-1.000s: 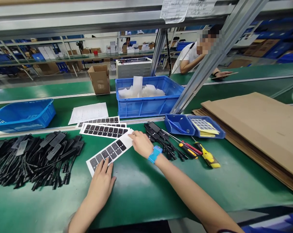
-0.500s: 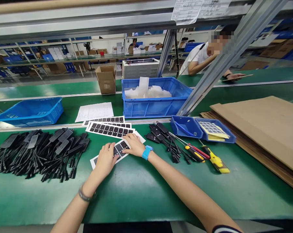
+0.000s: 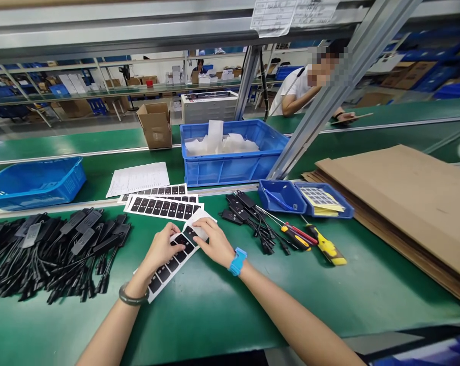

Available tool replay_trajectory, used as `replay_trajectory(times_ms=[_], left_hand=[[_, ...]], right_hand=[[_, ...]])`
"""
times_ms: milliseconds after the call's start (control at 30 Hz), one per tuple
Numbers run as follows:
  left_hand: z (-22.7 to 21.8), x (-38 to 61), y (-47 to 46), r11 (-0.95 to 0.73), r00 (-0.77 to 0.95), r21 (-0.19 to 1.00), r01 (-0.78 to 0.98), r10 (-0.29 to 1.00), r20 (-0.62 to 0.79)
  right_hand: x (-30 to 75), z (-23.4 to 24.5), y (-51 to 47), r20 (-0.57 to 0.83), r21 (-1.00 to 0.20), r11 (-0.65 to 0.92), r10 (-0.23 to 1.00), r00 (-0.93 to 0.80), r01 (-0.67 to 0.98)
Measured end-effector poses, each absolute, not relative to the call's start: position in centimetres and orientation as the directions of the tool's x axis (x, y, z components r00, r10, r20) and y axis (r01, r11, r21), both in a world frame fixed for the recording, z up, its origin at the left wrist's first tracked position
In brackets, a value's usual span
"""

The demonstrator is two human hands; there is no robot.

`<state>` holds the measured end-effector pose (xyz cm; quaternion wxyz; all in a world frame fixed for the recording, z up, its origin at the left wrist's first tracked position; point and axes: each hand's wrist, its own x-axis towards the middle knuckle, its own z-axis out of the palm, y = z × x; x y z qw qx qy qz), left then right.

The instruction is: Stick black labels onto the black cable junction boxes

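Note:
A white strip of black stickers (image 3: 172, 265) slants between my two hands, its upper end bent up and its lower end by my left wrist. My left hand (image 3: 161, 250) pinches the strip's left edge between thumb and fingers. On the upper end, my right hand (image 3: 214, 243) grips the strip with thumb and fingertips, close to one black sticker. More sticker strips (image 3: 161, 207) lie overlapped just beyond my hands. To the right of them is a small group of black cabled modules (image 3: 238, 207). A large pile of similar black modules (image 3: 77, 244) lies to the left.
Screwdrivers (image 3: 296, 238) and a yellow-handled tool (image 3: 329, 246) lie right of my hands. Behind them are small blue bins (image 3: 283, 197), a large blue crate (image 3: 230, 170) and a slanting metal post (image 3: 317, 107). Cardboard sheets (image 3: 405, 188) cover the right; a blue basket (image 3: 35, 183) stands left. A co-worker (image 3: 296, 91) sits beyond.
The sticker strip has turned steeper, and its upper end is now bent up between my hands. My fingers have drawn in on its upper part. The view has swung slightly right.

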<state>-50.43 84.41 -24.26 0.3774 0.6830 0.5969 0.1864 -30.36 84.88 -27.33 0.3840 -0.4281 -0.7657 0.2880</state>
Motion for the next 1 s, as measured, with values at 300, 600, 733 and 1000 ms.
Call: replay_trajectory(times_ms=[300, 600, 733, 1000], left_hand=[[-23.4, -51.4, 83.6, 0.242, 0.094, 0.967, 0.084, 0.964, -0.249], [-26.8, -54.5, 84.7, -0.134, -0.013, 0.681, 0.719, 0.978, 0.206], [-28.4, -53.8, 84.3, -0.201, 0.069, 0.381, 0.902, 0.941, 0.332], [-29.7, -51.8, 83.9, -0.288, 0.188, 0.499, 0.818, 0.952, 0.241]], right_hand=[[-29.8, -26.8, 84.6, 0.377, -0.804, 0.41, 0.912, -0.165, 0.43], [-31.9, -29.6, 85.5, 0.208, -0.469, 0.339, 0.94, -0.271, 0.815], [-32.2, -30.0, 85.4, 0.132, -0.474, 0.299, 0.954, -0.269, 0.828], [-31.6, -28.5, 84.7, 0.035, -0.535, 0.243, 0.963, -0.266, 0.809]])
